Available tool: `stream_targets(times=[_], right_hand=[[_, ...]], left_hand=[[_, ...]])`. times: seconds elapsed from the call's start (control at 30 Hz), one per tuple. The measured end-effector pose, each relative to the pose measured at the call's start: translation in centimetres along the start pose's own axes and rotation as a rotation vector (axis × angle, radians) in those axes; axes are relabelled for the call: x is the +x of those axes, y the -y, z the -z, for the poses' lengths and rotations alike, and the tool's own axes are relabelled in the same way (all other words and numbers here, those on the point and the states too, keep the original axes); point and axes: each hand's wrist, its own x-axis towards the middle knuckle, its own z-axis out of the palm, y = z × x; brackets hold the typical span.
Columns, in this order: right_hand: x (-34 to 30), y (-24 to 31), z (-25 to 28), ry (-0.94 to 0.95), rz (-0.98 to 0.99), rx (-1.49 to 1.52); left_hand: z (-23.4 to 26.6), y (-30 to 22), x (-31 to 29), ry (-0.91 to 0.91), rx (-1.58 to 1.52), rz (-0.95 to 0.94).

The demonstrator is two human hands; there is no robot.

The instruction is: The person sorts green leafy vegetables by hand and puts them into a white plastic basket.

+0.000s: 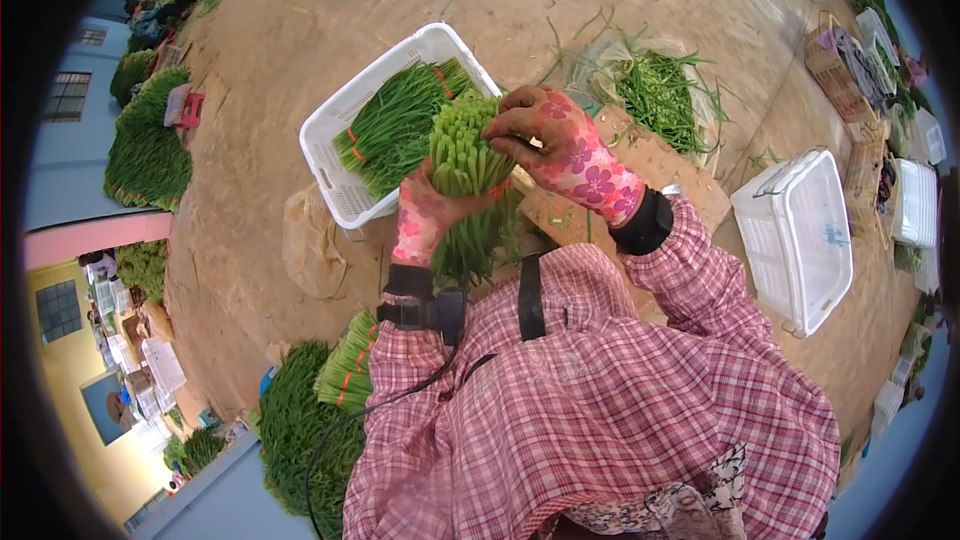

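My left hand [424, 217], in a pink flowered fingerless glove, is wrapped round a bunch of garlic chives [462, 145]. The bunch is upright, pale cut ends up and dark leaves hanging down, with an orange band round it. My right hand [578, 158], gloved alike, is at the upper right side of the bunch. Its fingers are bent and pinched together against the stem ends; whatever lies between them is too small to make out. Just beyond, a white plastic crate [322, 172] holds banded bunches of chives [398, 118] lying flat.
A wooden board [680, 180] and a bag of loose green trimmings [655, 95] lie to the right. Stacked white crates [790, 240] stand farther right. Chive piles [310, 430] and a banded bunch [348, 360] are near my left side. A crumpled plastic bag [312, 245] lies on the floor.
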Motion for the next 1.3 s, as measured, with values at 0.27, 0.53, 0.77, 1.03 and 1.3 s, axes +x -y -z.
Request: stream_targets(times=[0.27,0.53,0.77,1.03,1.3], right_hand=[[-0.7,-0.6,-0.2,-0.092,0.056,0.030],[2.7,1.1,0.9,0.181,-0.532,0.027],[3.1,-2.4,-1.4,0.186,-0.618,0.077],[1.4,-6.3,5.0,-0.056,-0.296,-0.013],[-3.2,-15.0,19.8,-0.260,-0.633,-0.601]], left_hand=[[0.1,-0.5,-0.1,-0.131,0.008,-0.005],[-0.9,-0.4,0.1,-0.332,0.127,-0.042],[-0.5,-0.2,0.7,-0.344,0.227,-0.153],[-0.4,0.5,-0.7,-0.335,0.256,-0.021],[-1.0,5.2,-1.2,-0.298,0.062,0.052]])
